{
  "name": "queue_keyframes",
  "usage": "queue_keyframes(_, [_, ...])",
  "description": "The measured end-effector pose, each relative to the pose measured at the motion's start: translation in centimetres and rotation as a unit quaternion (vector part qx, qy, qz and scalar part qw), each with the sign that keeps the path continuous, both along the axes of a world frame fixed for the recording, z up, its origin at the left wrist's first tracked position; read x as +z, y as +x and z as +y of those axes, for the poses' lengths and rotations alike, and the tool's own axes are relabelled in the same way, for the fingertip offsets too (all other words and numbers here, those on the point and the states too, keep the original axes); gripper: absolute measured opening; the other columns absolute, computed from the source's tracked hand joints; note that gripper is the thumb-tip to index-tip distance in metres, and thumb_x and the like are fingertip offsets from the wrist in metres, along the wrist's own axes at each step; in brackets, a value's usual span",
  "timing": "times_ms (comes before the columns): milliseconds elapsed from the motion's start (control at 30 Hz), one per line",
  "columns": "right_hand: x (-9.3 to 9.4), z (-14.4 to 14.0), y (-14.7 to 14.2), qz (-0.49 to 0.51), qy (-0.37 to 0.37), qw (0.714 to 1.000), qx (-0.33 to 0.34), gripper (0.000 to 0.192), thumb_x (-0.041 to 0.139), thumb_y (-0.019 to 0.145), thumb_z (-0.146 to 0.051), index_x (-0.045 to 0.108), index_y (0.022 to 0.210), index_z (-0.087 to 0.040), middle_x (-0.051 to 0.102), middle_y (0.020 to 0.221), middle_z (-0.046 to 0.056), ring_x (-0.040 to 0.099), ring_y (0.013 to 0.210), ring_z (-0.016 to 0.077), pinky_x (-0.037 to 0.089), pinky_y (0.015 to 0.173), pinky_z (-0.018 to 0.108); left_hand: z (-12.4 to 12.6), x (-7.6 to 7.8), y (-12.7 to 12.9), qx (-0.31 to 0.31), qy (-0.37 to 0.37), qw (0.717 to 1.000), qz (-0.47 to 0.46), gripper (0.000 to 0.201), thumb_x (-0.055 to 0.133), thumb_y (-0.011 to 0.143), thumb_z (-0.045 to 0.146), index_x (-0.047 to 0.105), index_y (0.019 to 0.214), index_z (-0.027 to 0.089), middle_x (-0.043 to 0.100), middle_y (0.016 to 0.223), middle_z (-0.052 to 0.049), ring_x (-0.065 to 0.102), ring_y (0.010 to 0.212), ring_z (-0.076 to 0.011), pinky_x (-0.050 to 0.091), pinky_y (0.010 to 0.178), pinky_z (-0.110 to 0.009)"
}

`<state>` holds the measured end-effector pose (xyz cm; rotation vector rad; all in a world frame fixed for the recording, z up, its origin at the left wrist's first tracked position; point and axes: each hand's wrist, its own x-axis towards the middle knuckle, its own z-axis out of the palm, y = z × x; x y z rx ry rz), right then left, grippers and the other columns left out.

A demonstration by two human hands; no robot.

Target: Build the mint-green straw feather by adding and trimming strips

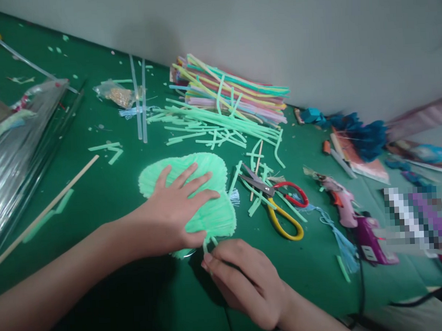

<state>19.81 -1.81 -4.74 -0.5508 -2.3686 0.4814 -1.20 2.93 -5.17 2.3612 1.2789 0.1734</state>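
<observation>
Left hand [175,209] flat (fingers spread); right hand [240,277] pinching.

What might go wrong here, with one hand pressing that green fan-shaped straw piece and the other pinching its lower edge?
1. The right hand pinches a straw end at the edge of the green straw piece; a hard tug might pull a strip loose.
2. The left hand lies flat on it; heavy pressure may flatten straws.
3. The open scissors lie close by, so a sweeping wrist might catch the blades.
</observation>
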Motion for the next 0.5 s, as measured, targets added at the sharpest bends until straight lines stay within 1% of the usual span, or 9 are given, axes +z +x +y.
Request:
queue_keyframes(100, [0.3, 0.4, -0.2, 0.003, -0.019, 1.0, 0.004, 0.019, 0.053, 0.088, -0.005, 0.062, 0.105, -0.007, 0.068, 0.091, 0.011, 0.064, 0.087, 0.0178, 0.059, 0.075, 0.031, 0.0, -0.2, -0.1, -0.003, 0.012, 1.0, -0.003, 0.061, 0.056, 0.08, 0.048, 0.043, 0.138, 0.034, 0.02, 0.161, -0.003, 0.0, 0.148, -0.0314, -0.004, 0.109, -0.067])
queue_keyframes(167, [0.6, 0.7, -0.5, 0.0, -0.045, 0.999, 0.008, 0.018, 0.051, 0.09, -0.006, 0.063, 0.103, -0.007, 0.069, 0.09, 0.011, 0.065, 0.085, 0.0166, 0.059, 0.075, 0.029, 0.0, -0.2, -0.1, -0.004, 0.016, 1.0, -0.001, 0.061, 0.057, 0.08, 0.047, 0.044, 0.138, 0.033, 0.02, 0.161, -0.004, 0.001, 0.148, -0.0324, -0.004, 0.108, -0.068])
queue_keyframes(200, [0.7, 0.9, -0.7, -0.004, -0.046, 0.999, 0.016, 0.017, 0.05, 0.091, -0.006, 0.064, 0.101, -0.007, 0.07, 0.089, 0.011, 0.065, 0.085, 0.0167, 0.059, 0.075, 0.029, 0.0, -0.2, -0.1, -0.004, 0.018, 1.0, 0.0, 0.06, 0.057, 0.08, 0.046, 0.044, 0.138, 0.033, 0.021, 0.161, -0.005, 0.001, 0.148, -0.033, -0.004, 0.108, -0.068])
queue_keyframes(300, [1.1, 1.0, -1.0, -0.018, 0.011, 0.998, 0.061, 0.02, 0.046, 0.092, -0.006, 0.066, 0.095, -0.004, 0.071, 0.087, 0.014, 0.067, 0.087, 0.0203, 0.06, 0.078, 0.032, -0.1, -0.4, 0.1, -0.008, 0.023, 1.0, 0.002, 0.061, 0.057, 0.08, 0.046, 0.044, 0.138, 0.033, 0.021, 0.161, -0.005, 0.001, 0.148, -0.034, -0.002, 0.108, -0.069])
queue_keyframes(367, [1.4, 0.9, -0.7, -0.02, 0.028, 0.996, 0.08, 0.02, 0.046, 0.091, -0.004, 0.066, 0.095, -0.003, 0.071, 0.087, 0.014, 0.068, 0.091, 0.0214, 0.06, 0.083, 0.032, -0.1, -0.5, 0.1, -0.01, 0.028, 1.0, 0.003, 0.061, 0.057, 0.081, 0.046, 0.043, 0.139, 0.033, 0.02, 0.161, -0.005, 0.002, 0.148, -0.0343, -0.001, 0.108, -0.07])
queue_keyframes(400, [1.5, 0.8, -0.4, -0.012, 0.023, 0.997, 0.074, 0.018, 0.049, 0.091, -0.004, 0.065, 0.098, -0.004, 0.071, 0.088, 0.013, 0.067, 0.094, 0.021, 0.059, 0.085, 0.031, -0.1, -0.5, 0.0, -0.013, 0.032, 0.999, 0.003, 0.061, 0.057, 0.082, 0.047, 0.043, 0.139, 0.033, 0.019, 0.161, -0.006, 0.001, 0.148, -0.0346, -0.001, 0.108, -0.07])
queue_keyframes(433, [1.7, 0.7, 0.1, -0.001, 0.007, 0.998, 0.055, 0.016, 0.053, 0.091, -0.007, 0.064, 0.102, -0.005, 0.07, 0.091, 0.012, 0.066, 0.098, 0.0203, 0.058, 0.087, 0.031, -0.2, -0.4, -0.2, -0.015, 0.036, 0.999, 0.002, 0.06, 0.057, 0.082, 0.048, 0.043, 0.139, 0.033, 0.019, 0.161, -0.006, 0.001, 0.148, -0.0348, -0.001, 0.108, -0.07])
queue_keyframes(467, [1.9, 0.5, 0.7, 0.014, -0.019, 0.999, 0.025, 0.019, 0.058, 0.09, -0.013, 0.063, 0.108, -0.008, 0.069, 0.096, 0.012, 0.064, 0.101, 0.0199, 0.058, 0.088, 0.031, -0.3, -0.2, -0.4, -0.016, 0.039, 0.999, 0.0, 0.059, 0.056, 0.084, 0.048, 0.043, 0.139, 0.033, 0.02, 0.161, -0.006, 0.002, 0.148, -0.0346, -0.001, 0.109, -0.07])
queue_keyframes(500, [2.1, 0.4, 1.3, 0.037, -0.049, 0.998, -0.016, 0.027, 0.063, 0.089, -0.021, 0.06, 0.114, -0.01, 0.066, 0.102, 0.012, 0.063, 0.103, 0.0201, 0.058, 0.088, 0.033, -0.4, 0.0, -0.7, -0.018, 0.039, 0.999, -0.003, 0.057, 0.055, 0.085, 0.046, 0.043, 0.139, 0.033, 0.021, 0.161, -0.005, 0.002, 0.148, -0.0338, 0.0, 0.11, -0.069])
